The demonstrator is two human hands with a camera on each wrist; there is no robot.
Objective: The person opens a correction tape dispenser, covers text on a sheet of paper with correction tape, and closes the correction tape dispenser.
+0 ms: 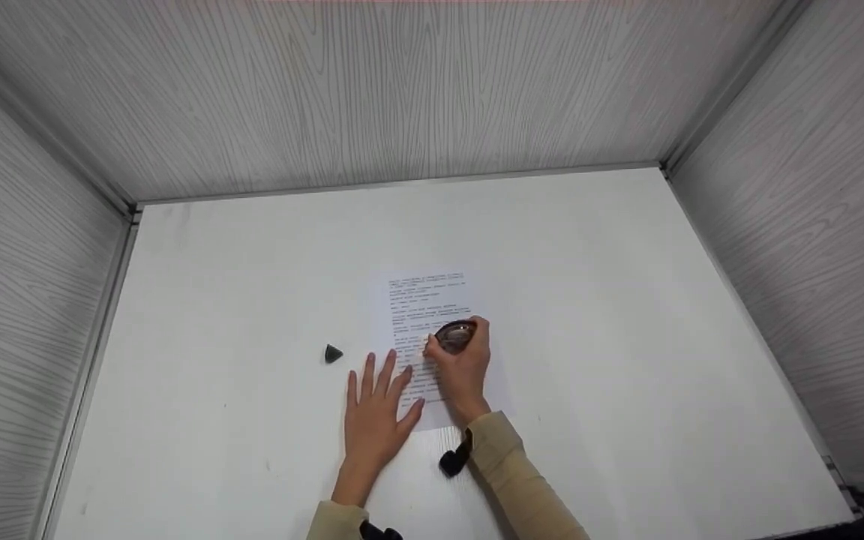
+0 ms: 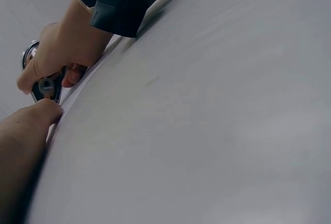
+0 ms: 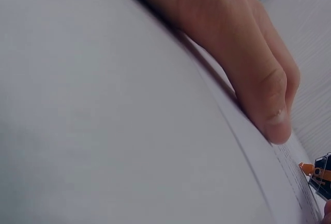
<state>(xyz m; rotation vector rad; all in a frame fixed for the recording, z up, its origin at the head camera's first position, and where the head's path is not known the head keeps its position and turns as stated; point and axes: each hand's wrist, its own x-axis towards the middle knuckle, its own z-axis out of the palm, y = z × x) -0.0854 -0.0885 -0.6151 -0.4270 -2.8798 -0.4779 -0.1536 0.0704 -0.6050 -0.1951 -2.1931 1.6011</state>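
Note:
On a printed sheet of paper (image 1: 424,300), my right hand (image 1: 466,367) grips a correction tape dispenser (image 1: 455,336) with a dark see-through body between thumb and fingers. The left wrist view shows a round gear in the dispenser (image 2: 46,85) under the right hand (image 2: 59,48). Its orange tip (image 3: 306,169) points at the printed lines in the right wrist view. My left hand (image 1: 376,420) lies with spread fingers over the sheet's lower left edge, its thumb on the paper. A small dark triangular piece (image 1: 333,353) sits left of the sheet.
The sheet lies on a white table (image 1: 589,285) with grey wood-grain panels (image 1: 417,90) at the back and both sides. Black wrist cameras (image 1: 453,462) are strapped at the tan sleeves (image 1: 526,480). A dark bar (image 1: 814,529) shows at the front right edge.

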